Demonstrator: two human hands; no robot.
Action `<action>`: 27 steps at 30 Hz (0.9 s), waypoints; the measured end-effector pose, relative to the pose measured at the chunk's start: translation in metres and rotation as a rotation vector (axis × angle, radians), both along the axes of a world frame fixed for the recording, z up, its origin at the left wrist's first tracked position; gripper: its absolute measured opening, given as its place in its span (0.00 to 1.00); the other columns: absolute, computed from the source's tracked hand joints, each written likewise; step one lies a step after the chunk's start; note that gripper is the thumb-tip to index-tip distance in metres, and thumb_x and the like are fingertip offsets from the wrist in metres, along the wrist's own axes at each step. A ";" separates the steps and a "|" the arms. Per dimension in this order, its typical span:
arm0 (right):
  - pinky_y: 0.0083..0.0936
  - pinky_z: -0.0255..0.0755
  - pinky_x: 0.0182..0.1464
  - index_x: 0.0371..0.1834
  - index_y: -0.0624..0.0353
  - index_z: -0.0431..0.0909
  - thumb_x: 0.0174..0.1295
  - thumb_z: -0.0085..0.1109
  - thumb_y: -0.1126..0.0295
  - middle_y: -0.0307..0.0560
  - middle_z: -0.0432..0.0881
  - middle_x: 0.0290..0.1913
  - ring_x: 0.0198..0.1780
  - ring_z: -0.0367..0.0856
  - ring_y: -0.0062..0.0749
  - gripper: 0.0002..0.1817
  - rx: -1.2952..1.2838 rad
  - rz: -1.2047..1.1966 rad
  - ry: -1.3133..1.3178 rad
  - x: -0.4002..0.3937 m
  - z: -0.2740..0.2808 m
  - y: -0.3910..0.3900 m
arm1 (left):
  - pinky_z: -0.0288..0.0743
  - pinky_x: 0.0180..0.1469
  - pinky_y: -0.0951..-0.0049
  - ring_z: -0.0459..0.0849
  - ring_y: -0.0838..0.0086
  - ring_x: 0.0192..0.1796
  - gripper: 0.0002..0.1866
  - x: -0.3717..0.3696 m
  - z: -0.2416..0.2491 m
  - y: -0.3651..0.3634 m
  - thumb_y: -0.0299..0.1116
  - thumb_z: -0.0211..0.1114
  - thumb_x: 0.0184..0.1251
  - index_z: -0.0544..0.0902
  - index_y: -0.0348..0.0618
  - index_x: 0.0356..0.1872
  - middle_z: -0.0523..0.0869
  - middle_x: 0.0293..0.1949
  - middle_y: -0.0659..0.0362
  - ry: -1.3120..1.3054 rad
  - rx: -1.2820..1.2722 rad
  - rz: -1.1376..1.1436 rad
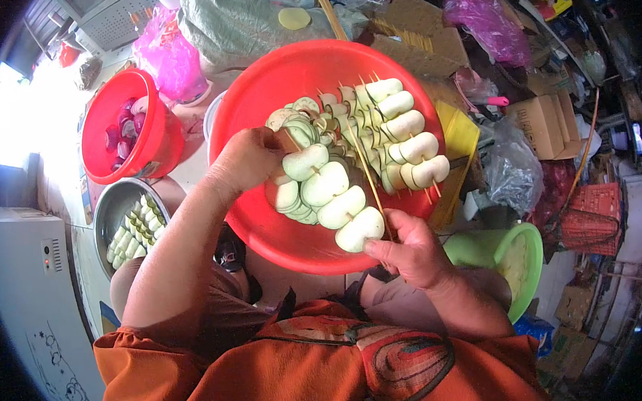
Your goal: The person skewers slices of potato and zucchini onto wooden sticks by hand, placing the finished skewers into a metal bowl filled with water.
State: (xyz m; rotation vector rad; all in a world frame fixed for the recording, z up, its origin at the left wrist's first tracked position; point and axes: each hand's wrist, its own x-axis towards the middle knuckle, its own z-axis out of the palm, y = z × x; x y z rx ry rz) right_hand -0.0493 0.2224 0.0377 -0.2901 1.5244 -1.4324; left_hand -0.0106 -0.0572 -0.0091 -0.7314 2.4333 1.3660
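Observation:
My left hand (249,159) is closed, pinching at the upper left end of a skewer of thick, pale green-white vegetable slices (325,184). The lower end of that skewer lies at the thumb and fingers of my right hand (412,252), also closed. A thin bare stick (366,161) rises from the same right-hand fingers. Underneath is a large red basin (257,237). Loose round slices (295,202) pile up in it beside my left hand, partly hidden by the held skewer. Several finished skewers (405,125) lie side by side toward the basin's right rim.
At left stand a red bucket (166,133) of purple-red vegetables and a grey metal bowl (102,221) of skewered pieces. A green tub (534,253) is by my right knee. Bundled sticks (328,9), a pink bag (172,55) and cardboard boxes (544,124) lie around.

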 end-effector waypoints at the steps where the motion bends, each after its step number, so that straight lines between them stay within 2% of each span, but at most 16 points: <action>1: 0.17 0.70 0.41 0.48 0.63 0.75 0.59 0.60 0.71 0.37 0.80 0.39 0.38 0.75 0.16 0.14 0.057 0.025 -0.021 -0.001 0.001 0.002 | 0.77 0.41 0.68 0.85 0.64 0.38 0.16 0.000 0.000 0.000 0.35 0.62 0.53 0.80 0.36 0.41 0.85 0.34 0.49 -0.001 0.001 0.000; 2: 0.19 0.71 0.46 0.49 0.63 0.74 0.59 0.60 0.72 0.39 0.81 0.41 0.42 0.77 0.18 0.15 0.115 0.049 -0.042 -0.002 0.002 0.003 | 0.77 0.38 0.70 0.84 0.68 0.35 0.14 0.000 0.000 -0.001 0.33 0.62 0.55 0.80 0.36 0.41 0.85 0.32 0.52 -0.019 0.142 0.108; 3: 0.19 0.71 0.46 0.49 0.63 0.74 0.59 0.60 0.72 0.39 0.81 0.41 0.42 0.77 0.18 0.15 0.115 0.049 -0.043 -0.002 0.003 0.003 | 0.77 0.35 0.71 0.83 0.71 0.33 0.12 0.000 0.000 -0.001 0.30 0.61 0.56 0.79 0.36 0.40 0.84 0.31 0.55 -0.037 0.284 0.215; 4: 0.19 0.71 0.47 0.49 0.64 0.74 0.59 0.59 0.72 0.40 0.81 0.42 0.43 0.77 0.19 0.15 0.078 0.045 -0.047 0.000 0.004 0.002 | 0.77 0.35 0.71 0.83 0.71 0.33 0.12 0.000 0.000 0.000 0.30 0.61 0.56 0.79 0.36 0.40 0.84 0.31 0.55 -0.039 0.284 0.215; 6: 0.20 0.71 0.48 0.49 0.64 0.74 0.59 0.59 0.72 0.41 0.81 0.43 0.43 0.78 0.20 0.16 0.042 0.039 -0.053 0.001 0.003 0.003 | 0.75 0.30 0.74 0.80 0.74 0.29 0.09 0.001 0.000 0.002 0.28 0.60 0.58 0.78 0.38 0.40 0.82 0.31 0.59 0.022 0.422 0.364; 10: 0.21 0.71 0.50 0.49 0.64 0.74 0.59 0.59 0.73 0.41 0.81 0.43 0.44 0.78 0.22 0.15 0.015 0.043 -0.030 0.002 0.003 0.005 | 0.76 0.29 0.73 0.81 0.72 0.30 0.09 0.001 -0.004 0.001 0.28 0.61 0.60 0.78 0.39 0.41 0.82 0.32 0.59 0.064 0.501 0.435; 12: 0.22 0.71 0.51 0.48 0.64 0.74 0.59 0.59 0.73 0.41 0.81 0.43 0.45 0.78 0.22 0.15 0.024 0.036 -0.031 0.001 0.004 0.007 | 0.73 0.25 0.76 0.82 0.74 0.26 0.06 0.000 -0.011 -0.002 0.31 0.61 0.62 0.78 0.46 0.39 0.83 0.30 0.61 0.075 0.518 0.471; 21: 0.21 0.71 0.49 0.48 0.64 0.74 0.60 0.59 0.72 0.40 0.81 0.41 0.43 0.77 0.20 0.14 0.011 0.042 0.000 0.002 -0.002 0.010 | 0.78 0.33 0.74 0.84 0.73 0.33 0.05 -0.007 -0.021 0.004 0.29 0.60 0.63 0.78 0.43 0.39 0.83 0.32 0.60 0.161 0.594 0.437; 27: 0.21 0.71 0.49 0.48 0.64 0.74 0.60 0.59 0.72 0.40 0.81 0.42 0.44 0.77 0.20 0.14 -0.034 0.015 0.042 0.002 -0.012 0.013 | 0.76 0.33 0.75 0.82 0.75 0.33 0.06 -0.012 -0.017 0.011 0.27 0.61 0.61 0.77 0.44 0.39 0.82 0.32 0.62 0.199 0.619 0.423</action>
